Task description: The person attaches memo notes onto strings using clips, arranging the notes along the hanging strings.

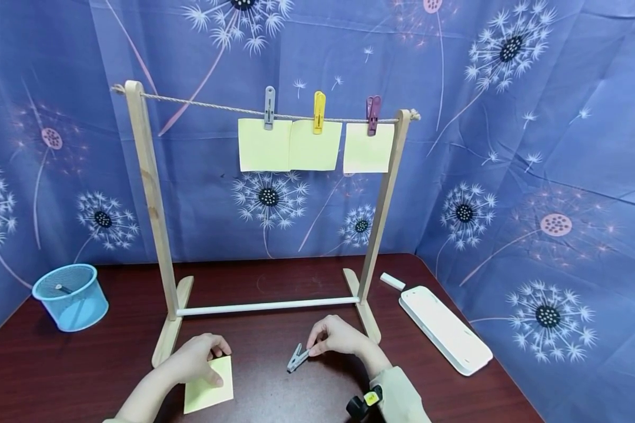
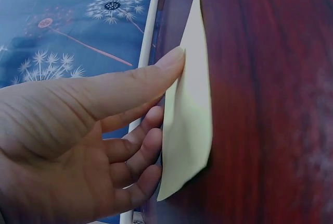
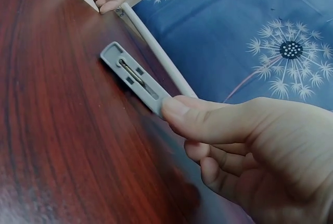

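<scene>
My left hand (image 1: 200, 358) pinches a pale yellow paper square (image 1: 211, 393) between thumb and fingers, low over the table's front left. In the left wrist view the yellow paper (image 2: 191, 109) stands tilted, the thumb on its near face. My right hand (image 1: 338, 338) holds a grey clothespin (image 1: 297, 358) by its handle end, to the right of the paper. The right wrist view shows the clothespin (image 3: 130, 73) with its metal spring, its far end pointing away from the thumb. A gap of table lies between clothespin and paper.
A wooden stand (image 1: 153, 194) carries a rope (image 1: 206, 106); grey (image 1: 269, 108), yellow (image 1: 319, 111) and purple (image 1: 373, 114) clothespins hold yellow papers on it. A white crossbar (image 1: 270, 306) runs low behind my hands. A blue mesh basket (image 1: 71, 299) stands left, a white tray (image 1: 444, 329) right.
</scene>
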Demonstrator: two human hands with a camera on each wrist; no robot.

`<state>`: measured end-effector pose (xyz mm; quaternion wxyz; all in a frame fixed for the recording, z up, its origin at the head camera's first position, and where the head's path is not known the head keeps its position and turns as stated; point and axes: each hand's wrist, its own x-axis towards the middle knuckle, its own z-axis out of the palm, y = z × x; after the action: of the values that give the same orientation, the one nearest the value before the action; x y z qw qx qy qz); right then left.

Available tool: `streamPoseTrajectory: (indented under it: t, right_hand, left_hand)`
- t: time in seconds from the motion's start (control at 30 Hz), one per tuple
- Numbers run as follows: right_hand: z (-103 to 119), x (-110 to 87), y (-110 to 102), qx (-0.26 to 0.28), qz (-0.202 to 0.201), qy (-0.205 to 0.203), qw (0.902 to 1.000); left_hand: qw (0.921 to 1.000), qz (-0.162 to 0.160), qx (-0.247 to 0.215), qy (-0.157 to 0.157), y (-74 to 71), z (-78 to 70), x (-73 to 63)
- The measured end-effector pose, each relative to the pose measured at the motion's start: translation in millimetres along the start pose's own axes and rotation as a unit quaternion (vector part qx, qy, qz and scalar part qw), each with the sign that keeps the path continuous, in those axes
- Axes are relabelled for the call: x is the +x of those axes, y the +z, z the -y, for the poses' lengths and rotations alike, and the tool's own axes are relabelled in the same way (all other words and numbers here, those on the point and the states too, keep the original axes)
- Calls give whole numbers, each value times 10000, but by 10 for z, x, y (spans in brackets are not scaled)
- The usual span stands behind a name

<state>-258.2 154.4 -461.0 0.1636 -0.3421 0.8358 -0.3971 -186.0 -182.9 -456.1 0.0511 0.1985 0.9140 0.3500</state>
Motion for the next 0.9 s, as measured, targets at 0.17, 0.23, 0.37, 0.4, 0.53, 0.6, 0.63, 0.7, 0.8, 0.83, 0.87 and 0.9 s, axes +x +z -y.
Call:
streamPoseTrajectory:
  t: [0.17,0.23,0.37,0.4,0.53,0.6,0.63,0.7,0.8,0.83,0.87,0.9]
  right_hand:
    - [-14,-1,6,-118,-174,115,9997]
    - [-15,-1,6,-192,-230,152,9994]
    - [-11,-1,1,-230,-299,162,9992]
    - [-10,-2,0,-217,-299,165,9992]
    - [-5,-8,-2,-141,-297,186,9993]
    - [-4,-11,-1,-124,-293,218,9993]
    - [-3,-11,0,-110,-291,231,9992]
    - [-1,-12,0,-113,-282,252,9992]
    - [-1,-13,-1,-141,-268,286,9991]
    - [-3,-12,-1,-155,-264,292,9991]
    - [-5,-12,-2,-173,-264,295,9991]
    - [-7,-12,-2,-182,-265,300,9990]
  left_hand:
    - [9976,-375,213,-544,12,-38,26]
    - [9945,-503,382,-836,11,-57,39]
    - [9884,-605,604,-1256,-5,-81,51]
    - [9874,-607,621,-1321,-10,-83,53]
    - [9854,-589,580,-1490,-25,-87,68]
    - [9849,-591,555,-1526,-26,-86,75]
    - [9848,-596,542,-1539,-26,-86,78]
    - [9844,-607,527,-1563,-23,-84,77]
    - [9835,-624,512,-1618,-18,-81,70]
    - [9832,-623,502,-1640,-18,-84,66]
    - [9829,-623,501,-1658,-18,-85,63]
    - [9828,-613,494,-1669,-19,-89,60]
